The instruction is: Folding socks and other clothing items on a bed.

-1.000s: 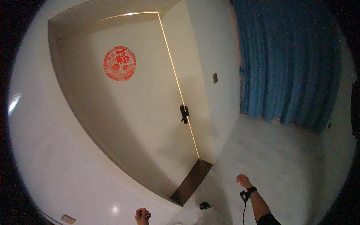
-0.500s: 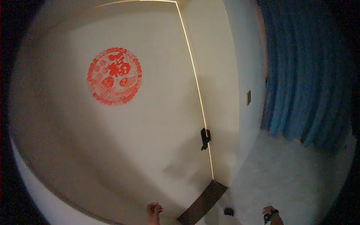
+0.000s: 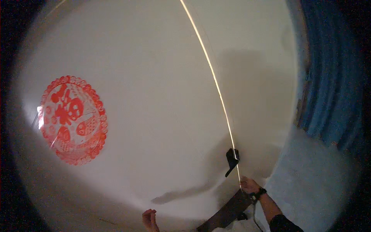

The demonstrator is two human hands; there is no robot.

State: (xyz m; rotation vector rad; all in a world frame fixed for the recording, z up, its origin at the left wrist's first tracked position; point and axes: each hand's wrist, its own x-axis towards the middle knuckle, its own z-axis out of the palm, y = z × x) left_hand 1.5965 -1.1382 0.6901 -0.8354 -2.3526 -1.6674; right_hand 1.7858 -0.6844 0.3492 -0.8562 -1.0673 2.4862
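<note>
A thin glowing light strip (image 3: 213, 73) runs down the pale wall. My right hand (image 3: 250, 185), with a dark band on its wrist, is at the strip's lower end, its fingers closed around it as far as the dim picture shows. Just above that hand, a small black object (image 3: 232, 157) hangs on the strip; its kind is unclear. Low and left of centre, my left hand (image 3: 149, 219) is raised with its fingers bent together, apart from the strip. Whatever it may hold is too small to make out.
A round red decoration (image 3: 73, 120) is on the wall at left. Below my right hand slants a dark brown board-like surface (image 3: 224, 212), with a thin dark cable (image 3: 255, 216) beside it. A blue curtain (image 3: 332, 73) hangs at right above the grey floor (image 3: 305, 178).
My right hand has moved up and left to the strip's lower end. My left hand stays low in the picture. The view has shifted closer to the wall, and the decoration appears farther left.
</note>
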